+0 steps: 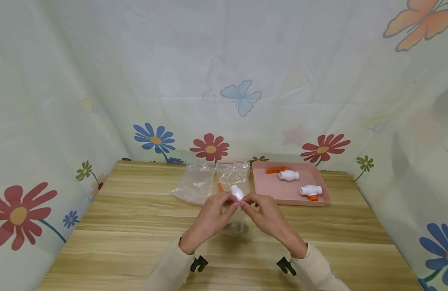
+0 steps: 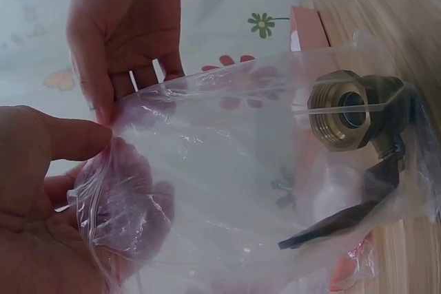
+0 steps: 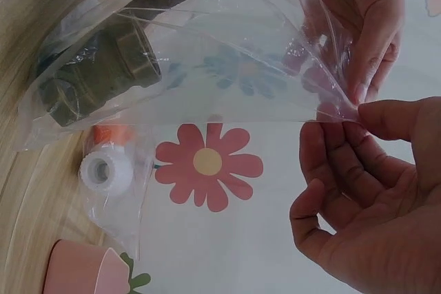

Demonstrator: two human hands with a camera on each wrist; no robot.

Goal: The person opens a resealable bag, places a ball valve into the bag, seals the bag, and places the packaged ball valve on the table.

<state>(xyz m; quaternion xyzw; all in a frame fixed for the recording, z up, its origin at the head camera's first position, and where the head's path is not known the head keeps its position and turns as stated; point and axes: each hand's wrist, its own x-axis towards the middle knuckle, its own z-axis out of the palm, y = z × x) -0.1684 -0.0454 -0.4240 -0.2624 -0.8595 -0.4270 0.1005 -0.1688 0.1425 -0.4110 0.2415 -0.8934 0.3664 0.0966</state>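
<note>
My left hand [image 1: 213, 212] and right hand [image 1: 266, 214] meet fingertip to fingertip in the head view. Between thumbs and fingers they pinch the top edge of a clear zip bag [image 2: 220, 177]. Inside its bottom lies a brass valve [image 2: 382, 105] with a threaded opening and a dark lever handle [image 2: 351, 215]. The right wrist view shows the same brass valve [image 3: 103, 70] through the plastic, low over the wooden table. Just beyond the hands is a white plastic valve [image 1: 236, 191] with an orange handle, in another clear bag [image 1: 232, 171].
A flat clear bag [image 1: 196, 182] lies to the left on the table [image 1: 136, 226]. At the right stands a pink tray [image 1: 271, 193] with two white valves [image 1: 289, 175] and an orange handle [image 1: 276, 170]. A patterned curtain [image 1: 180, 81] encloses the back and sides.
</note>
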